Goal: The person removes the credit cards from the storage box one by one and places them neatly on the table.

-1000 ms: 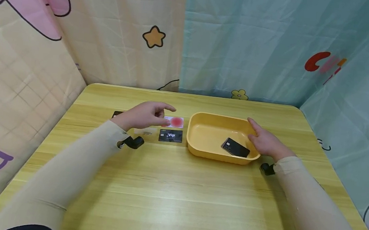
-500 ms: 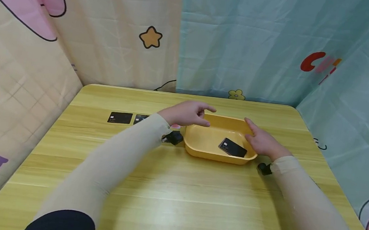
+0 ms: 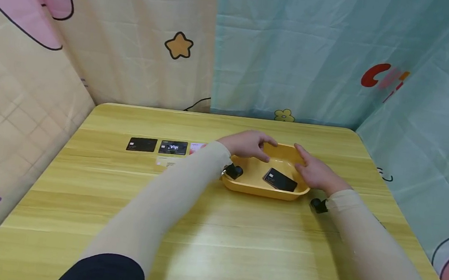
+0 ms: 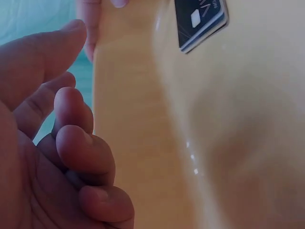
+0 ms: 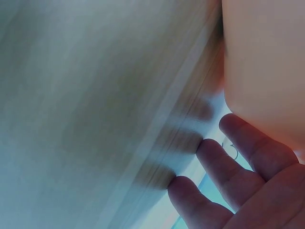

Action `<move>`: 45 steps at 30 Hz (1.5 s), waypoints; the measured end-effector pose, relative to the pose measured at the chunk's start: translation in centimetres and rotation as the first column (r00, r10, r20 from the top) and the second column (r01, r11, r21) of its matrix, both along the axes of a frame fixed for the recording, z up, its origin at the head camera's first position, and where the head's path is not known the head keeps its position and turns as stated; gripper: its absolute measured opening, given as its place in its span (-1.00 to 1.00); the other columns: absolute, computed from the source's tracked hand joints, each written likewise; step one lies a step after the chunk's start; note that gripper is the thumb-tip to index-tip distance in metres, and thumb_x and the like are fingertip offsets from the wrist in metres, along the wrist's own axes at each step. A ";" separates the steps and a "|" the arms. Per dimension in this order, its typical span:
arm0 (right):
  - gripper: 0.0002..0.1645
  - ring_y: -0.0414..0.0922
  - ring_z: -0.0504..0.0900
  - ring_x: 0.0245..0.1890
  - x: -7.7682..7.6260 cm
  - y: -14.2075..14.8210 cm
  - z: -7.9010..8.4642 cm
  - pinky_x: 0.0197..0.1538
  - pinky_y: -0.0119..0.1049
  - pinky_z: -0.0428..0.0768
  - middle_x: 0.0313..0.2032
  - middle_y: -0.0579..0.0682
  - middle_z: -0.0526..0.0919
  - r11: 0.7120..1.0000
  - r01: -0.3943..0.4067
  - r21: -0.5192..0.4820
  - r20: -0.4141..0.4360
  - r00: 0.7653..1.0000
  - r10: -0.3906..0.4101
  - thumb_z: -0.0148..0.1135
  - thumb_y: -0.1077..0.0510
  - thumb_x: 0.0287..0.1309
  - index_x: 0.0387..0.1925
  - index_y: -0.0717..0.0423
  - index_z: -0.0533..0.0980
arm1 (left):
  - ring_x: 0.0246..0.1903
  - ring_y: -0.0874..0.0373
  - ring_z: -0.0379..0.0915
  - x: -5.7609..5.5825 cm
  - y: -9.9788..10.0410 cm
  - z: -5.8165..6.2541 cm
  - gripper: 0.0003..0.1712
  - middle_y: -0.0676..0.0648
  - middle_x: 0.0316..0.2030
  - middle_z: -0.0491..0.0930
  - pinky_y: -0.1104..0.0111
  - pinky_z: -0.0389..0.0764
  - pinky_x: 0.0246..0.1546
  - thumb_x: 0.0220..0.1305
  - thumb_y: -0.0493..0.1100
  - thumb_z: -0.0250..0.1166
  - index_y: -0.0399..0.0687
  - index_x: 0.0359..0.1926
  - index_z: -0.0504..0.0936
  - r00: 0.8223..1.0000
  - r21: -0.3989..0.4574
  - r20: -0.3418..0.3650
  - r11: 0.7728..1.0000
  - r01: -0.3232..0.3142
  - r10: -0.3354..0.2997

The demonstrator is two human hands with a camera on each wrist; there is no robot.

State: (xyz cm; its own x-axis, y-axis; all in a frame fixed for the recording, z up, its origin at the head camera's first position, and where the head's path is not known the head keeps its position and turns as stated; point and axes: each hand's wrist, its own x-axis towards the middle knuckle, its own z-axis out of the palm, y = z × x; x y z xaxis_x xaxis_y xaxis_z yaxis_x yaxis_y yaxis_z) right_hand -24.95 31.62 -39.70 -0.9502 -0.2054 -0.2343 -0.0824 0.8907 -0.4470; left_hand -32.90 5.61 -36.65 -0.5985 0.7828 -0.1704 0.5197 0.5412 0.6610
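Observation:
My left hand (image 3: 246,143) hovers above the left part of a yellow plastic tray (image 3: 260,192). Its thumb and index finger stand apart; the other fingers bend loosely, and the left wrist view shows nothing in the palm. At the tray's right end my right hand (image 3: 321,173) holds the wall, thumb inside and fingers along the outside. In the right wrist view, the fingers (image 5: 231,171) reach down beside the tray wall (image 5: 267,62). A small stack of cards (image 3: 280,180), a black VIP card on top, lies inside; its layered edges show in the left wrist view.
Left of the tray on the wooden table (image 3: 236,252) lie a black card (image 3: 141,144), a dark Vip card (image 3: 173,147), a pink card (image 3: 197,147) and a pale card (image 3: 166,161). The left sleeve covers part of this area. Printed curtains (image 3: 301,51) surround the table.
My left hand has moved right, from above the cards on the table to above the tray, uncovering the back-row cards. My right hand keeps its hold on the tray. The view has shifted slightly.

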 end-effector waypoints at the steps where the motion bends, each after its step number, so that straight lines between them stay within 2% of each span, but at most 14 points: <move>1: -0.17 0.45 0.22 0.52 0.0 -0.1 0.0 0.54 0.33 0.17 0.57 0.47 0.09 1.000 0.001 0.002 0.000 1.000 -0.001 -0.19 0.06 0.63 0.70 0.09 -0.25 | -0.27 0.11 0.44 -0.1 0.2 -0.3 -0.30 -0.04 -0.24 0.57 0.33 0.47 -0.20 0.41 -0.04 0.42 0.12 0.51 0.45 1.000 -0.009 0.004 1.000 0.005 -0.005; 4: -0.17 0.45 0.23 0.51 0.1 -0.3 0.1 0.53 0.34 0.18 0.56 0.48 0.09 1.000 -0.002 0.013 -0.009 1.000 0.002 -0.19 0.07 0.63 0.70 0.10 -0.25 | -0.20 0.10 0.48 -0.2 0.7 -1.2 -0.29 -0.05 -0.15 0.61 0.33 0.50 -0.12 0.39 -0.03 0.44 0.17 0.51 0.46 0.999 -0.049 0.038 0.999 0.009 -0.007; 9: -0.18 0.44 0.20 0.53 0.2 -0.6 0.2 0.55 0.32 0.15 0.59 0.45 0.05 1.000 -0.003 0.005 -0.007 1.000 0.003 -0.18 0.08 0.63 0.70 0.11 -0.23 | -0.04 0.11 0.54 -0.3 1.1 -2.9 -0.26 -0.01 0.06 0.64 0.34 0.53 -0.01 0.34 -0.02 0.48 0.26 0.50 0.47 0.988 -0.122 0.152 0.992 -0.007 0.026; 13: -0.18 0.44 0.17 0.54 0.2 -0.7 0.2 0.56 0.32 0.12 0.59 0.44 0.03 1.000 0.003 0.002 -0.004 1.000 -0.003 -0.18 0.08 0.63 0.70 0.11 -0.24 | -0.01 0.10 0.52 0.0 1.4 -3.8 -0.25 -0.01 0.10 0.61 0.34 0.53 -0.07 0.27 -0.03 0.53 0.29 0.46 0.50 0.982 -0.135 0.186 0.991 -0.011 0.036; 19: -0.17 0.46 0.19 0.53 0.5 -0.5 0.0 0.55 0.33 0.14 0.58 0.46 0.06 1.000 0.018 0.016 -0.003 1.000 -0.018 -0.18 0.07 0.62 0.70 0.10 -0.24 | -0.18 0.10 0.48 0.9 1.8 -4.1 -0.22 -0.09 0.03 0.53 0.35 0.58 -0.24 0.22 -0.09 0.56 0.22 0.44 0.50 0.971 -0.117 0.237 0.993 0.010 0.018; 23: -0.17 0.46 0.25 0.50 0.4 -0.5 -0.1 0.53 0.33 0.18 0.56 0.47 0.11 1.000 0.019 0.022 -0.017 1.000 -0.019 -0.18 0.06 0.62 0.70 0.09 -0.23 | -0.26 0.11 0.44 1.1 1.8 -3.8 -0.27 -0.11 0.02 0.50 0.37 0.56 -0.31 0.25 -0.11 0.54 0.22 0.41 0.51 0.976 -0.137 0.219 0.990 0.023 0.008; 27: -0.17 0.48 0.26 0.49 0.3 -0.6 -0.1 0.52 0.35 0.19 0.55 0.49 0.12 1.000 0.018 0.023 -0.024 1.000 -0.018 -0.18 0.06 0.61 0.70 0.10 -0.23 | -0.19 0.11 0.46 1.1 1.8 -3.5 -0.33 -0.09 0.02 0.51 0.38 0.57 -0.27 0.28 -0.08 0.53 0.25 0.38 0.54 0.984 -0.167 0.181 0.985 0.034 -0.003; 32: -0.16 0.47 0.24 0.49 0.3 -0.6 0.0 0.53 0.34 0.18 0.55 0.49 0.11 1.000 0.016 0.025 -0.023 1.000 -0.015 -0.18 0.06 0.62 0.70 0.10 -0.24 | -0.07 0.09 0.48 0.9 2.0 -3.8 -0.37 -0.06 0.00 0.55 0.36 0.56 -0.15 0.27 -0.04 0.53 0.26 0.35 0.58 0.994 -0.194 0.112 0.980 0.036 -0.014; 39: -0.16 0.47 0.26 0.48 0.3 -0.5 0.0 0.52 0.34 0.20 0.55 0.48 0.12 0.999 0.018 0.027 -0.027 0.999 -0.017 -0.15 0.06 0.62 0.70 0.09 -0.23 | -0.06 0.09 0.50 0.7 2.2 -4.3 -0.39 -0.02 -0.02 0.58 0.33 0.51 -0.04 0.27 -0.02 0.51 0.26 0.33 0.60 0.999 -0.211 0.017 0.977 0.035 -0.032; 45: -0.16 0.47 0.25 0.49 0.1 -0.4 0.0 0.52 0.34 0.20 0.56 0.48 0.10 0.999 0.027 0.029 -0.012 1.000 -0.027 -0.18 0.05 0.62 0.71 0.06 -0.26 | -0.07 0.10 0.51 0.6 2.4 -4.4 -0.39 0.00 -0.02 0.61 0.34 0.52 -0.03 0.26 -0.01 0.51 0.24 0.33 0.61 1.000 -0.208 -0.006 0.978 0.026 -0.028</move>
State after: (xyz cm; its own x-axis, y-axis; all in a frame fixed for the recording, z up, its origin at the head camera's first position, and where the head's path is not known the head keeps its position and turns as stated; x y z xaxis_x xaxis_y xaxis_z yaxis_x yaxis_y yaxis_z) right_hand -24.85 31.21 -39.72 -0.9580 -0.1730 -0.2286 -0.0634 0.9054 -0.4197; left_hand -32.29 8.02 -41.04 -0.5797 0.7470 -0.3256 0.5418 0.6518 0.5307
